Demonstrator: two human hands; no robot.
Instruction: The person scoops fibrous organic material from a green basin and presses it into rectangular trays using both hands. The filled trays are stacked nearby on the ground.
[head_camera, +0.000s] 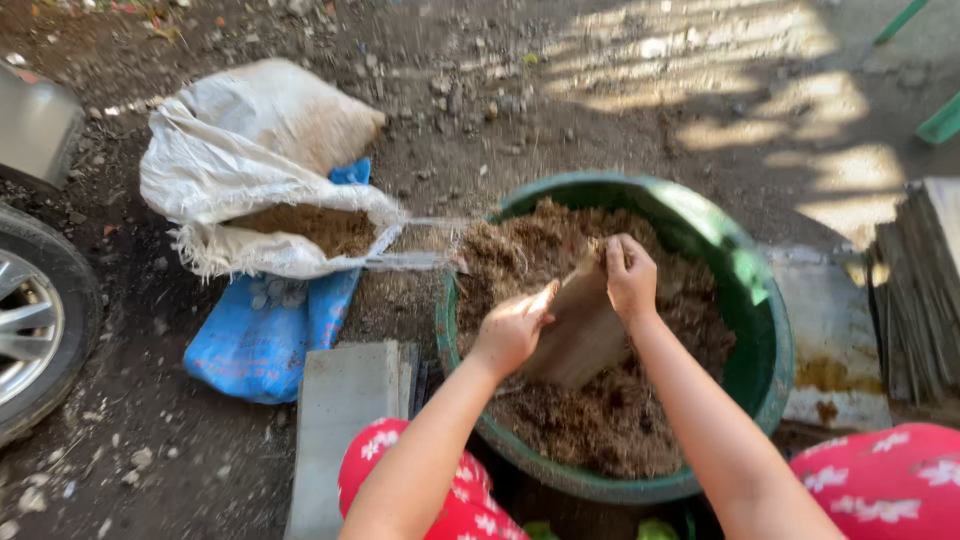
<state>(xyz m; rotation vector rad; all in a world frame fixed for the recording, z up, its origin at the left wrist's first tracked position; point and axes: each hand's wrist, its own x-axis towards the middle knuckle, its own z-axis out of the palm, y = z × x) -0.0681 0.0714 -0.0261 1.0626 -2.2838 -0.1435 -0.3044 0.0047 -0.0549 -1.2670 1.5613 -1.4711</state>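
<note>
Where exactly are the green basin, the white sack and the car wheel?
Green basin (765, 330), head view, on its bare inner wall at the right.
White sack (250, 130), head view, on its bulging upper side.
Car wheel (25, 325), head view, on the silver rim.

Your left hand and right hand conceal part of the brown bag; the car wheel is cropped by the left edge.

Open white sack on blue bag, car wheel, grey slabs.
</note>
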